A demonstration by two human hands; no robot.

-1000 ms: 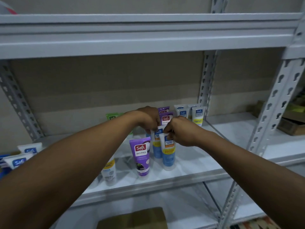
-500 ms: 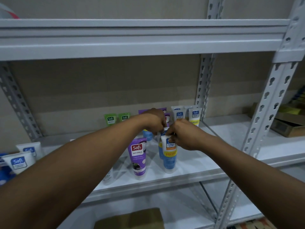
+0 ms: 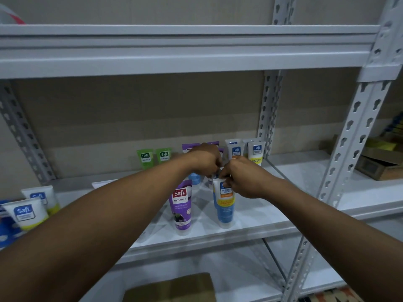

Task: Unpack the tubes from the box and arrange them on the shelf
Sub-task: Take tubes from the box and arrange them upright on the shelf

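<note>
Both my arms reach over the white shelf. My right hand pinches the top edge of a white-and-blue tube that stands cap-down near the shelf front. My left hand has its fingers curled on the top of another tube just behind it, mostly hidden. A purple tube stands to the left. Two green tubes and white tubes stand at the back wall. The brown box sits on the lower shelf.
More white tubes stand at the far left of the shelf. A slotted metal upright rises on the right, another at the back. Cardboard boxes sit on the neighbouring shelf. The upper shelf beam hangs overhead.
Both hands have stayed together on the tube tops with only slight shifts. The view has tilted a little, bringing the two green tubes into sight.
</note>
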